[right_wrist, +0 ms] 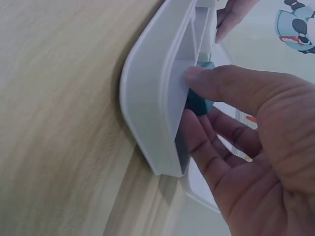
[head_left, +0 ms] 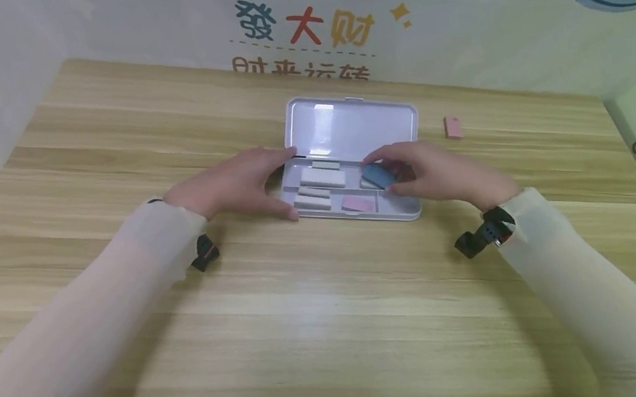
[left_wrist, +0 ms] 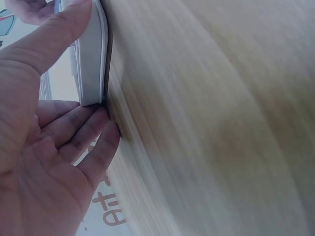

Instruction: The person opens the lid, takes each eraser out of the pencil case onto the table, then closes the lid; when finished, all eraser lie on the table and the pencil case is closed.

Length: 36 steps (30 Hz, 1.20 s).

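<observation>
A white pencil case (head_left: 398, 208) lies on the table with its lid raised at the back. My left hand (head_left: 238, 185) spans its left end, thumb along the front wall and fingers at the back corner; in the left wrist view the fingers (left_wrist: 83, 123) touch the case's end. With its thumb and fingers, my right hand (head_left: 431, 170) pinches a blue eraser (head_left: 378, 176) over the back right of the case, above a pale block (head_left: 367, 184). White blocks (head_left: 323, 178) and a pink eraser (head_left: 358, 204) lie in the compartments.
A small pink eraser (head_left: 453, 128) lies on the wooden table (head_left: 310, 320), to the right behind the case. A printed cloth backdrop (head_left: 163, 31) rises along the table's back and side edges.
</observation>
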Each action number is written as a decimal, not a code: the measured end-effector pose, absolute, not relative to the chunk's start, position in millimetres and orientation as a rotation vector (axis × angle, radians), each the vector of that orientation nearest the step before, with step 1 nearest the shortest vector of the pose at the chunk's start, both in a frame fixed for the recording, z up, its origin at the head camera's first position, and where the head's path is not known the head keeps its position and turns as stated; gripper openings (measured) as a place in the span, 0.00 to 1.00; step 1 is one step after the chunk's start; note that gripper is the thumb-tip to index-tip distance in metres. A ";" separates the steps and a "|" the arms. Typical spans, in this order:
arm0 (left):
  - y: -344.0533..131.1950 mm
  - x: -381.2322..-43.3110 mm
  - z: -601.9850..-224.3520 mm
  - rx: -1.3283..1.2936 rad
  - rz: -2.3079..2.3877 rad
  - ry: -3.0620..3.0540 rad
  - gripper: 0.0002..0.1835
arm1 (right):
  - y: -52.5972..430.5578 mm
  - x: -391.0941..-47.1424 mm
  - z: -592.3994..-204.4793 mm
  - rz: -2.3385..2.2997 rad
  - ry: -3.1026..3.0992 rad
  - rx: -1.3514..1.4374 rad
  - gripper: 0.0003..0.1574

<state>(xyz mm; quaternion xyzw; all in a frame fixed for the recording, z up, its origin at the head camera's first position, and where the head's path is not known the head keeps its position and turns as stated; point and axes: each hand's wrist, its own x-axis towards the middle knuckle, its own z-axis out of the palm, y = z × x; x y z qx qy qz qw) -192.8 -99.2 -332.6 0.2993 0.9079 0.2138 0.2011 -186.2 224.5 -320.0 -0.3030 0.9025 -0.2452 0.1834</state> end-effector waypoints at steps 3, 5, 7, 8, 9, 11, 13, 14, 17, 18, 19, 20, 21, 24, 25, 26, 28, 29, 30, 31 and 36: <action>-100.1 -191.7 -331.2 0.840 0.610 2.537 0.60 | 225.5 -185.3 -319.8 -0.709 2.570 -0.835 0.33; -100.4 -191.3 -330.9 0.842 0.616 2.537 0.59 | 225.7 -184.9 -319.7 -0.717 2.590 -0.820 0.33; -99.7 -191.3 -331.8 0.841 0.617 2.538 0.59 | 225.9 -184.7 -320.4 -0.728 2.606 -0.808 0.32; -99.2 -191.2 -332.1 0.842 0.618 2.536 0.59 | 226.0 -184.5 -320.7 -0.727 2.617 -0.800 0.32; -98.7 -191.3 -332.8 0.840 0.617 2.536 0.59 | 226.1 -184.3 -320.8 -0.730 2.626 -0.790 0.32; -98.0 -191.6 -333.5 0.842 0.612 2.537 0.60 | 226.5 -183.9 -320.5 -0.738 2.641 -0.770 0.32; -97.5 -192.0 -333.6 0.840 0.608 2.538 0.60 | 227.1 -183.5 -319.9 -0.748 2.655 -0.755 0.32; -97.5 -192.1 -333.6 0.840 0.607 2.539 0.60 | 227.4 -183.4 -319.5 -0.755 2.660 -0.748 0.32; -98.0 -192.5 -333.3 0.837 0.602 2.540 0.60 | 229.1 -182.9 -319.2 -0.797 2.673 -0.738 0.32; -98.4 -192.6 -333.3 0.836 0.601 2.542 0.60 | 230.1 -182.8 -319.1 -0.815 2.683 -0.735 0.32; -98.7 -192.6 -333.4 0.837 0.600 2.541 0.60 | 231.7 -182.8 -319.2 -0.840 2.696 -0.733 0.31; -99.1 -192.4 -333.1 0.833 0.599 2.541 0.60 | 234.1 -183.5 -319.6 -0.858 2.714 -0.742 0.32; -99.4 -192.4 -333.3 0.833 0.600 2.540 0.60 | 236.5 -184.0 -319.3 -0.873 2.737 -0.750 0.31; -99.6 -192.4 -333.3 0.831 0.599 2.540 0.60 | 246.6 -185.3 -316.1 -0.889 2.822 -0.746 0.31; -99.6 -192.4 -333.5 0.831 0.598 2.540 0.60 | 250.4 -186.1 -314.7 -0.891 2.846 -0.737 0.31; -99.7 -192.3 -333.2 0.829 0.596 2.541 0.60 | 254.3 -186.8 -313.2 -0.890 2.866 -0.717 0.31; -99.9 -192.4 -333.4 0.826 0.594 2.541 0.60 | 261.9 -188.6 -310.4 -0.897 2.895 -0.642 0.31; -99.8 -192.5 -333.4 0.825 0.596 2.539 0.60 | 266.0 -189.9 -309.5 -0.910 2.900 -0.610 0.31; -99.7 -192.7 -333.9 0.825 0.595 2.538 0.60 | 270.3 -191.3 -308.6 -0.919 2.908 -0.571 0.32; -99.7 -192.7 -333.8 0.824 0.595 2.538 0.60 | 274.5 -192.7 -307.6 -0.924 2.916 -0.533 0.32; -99.0 -193.1 -334.0 0.831 0.586 2.541 0.60 | 299.2 -198.7 -304.4 -0.898 2.940 -0.346 0.34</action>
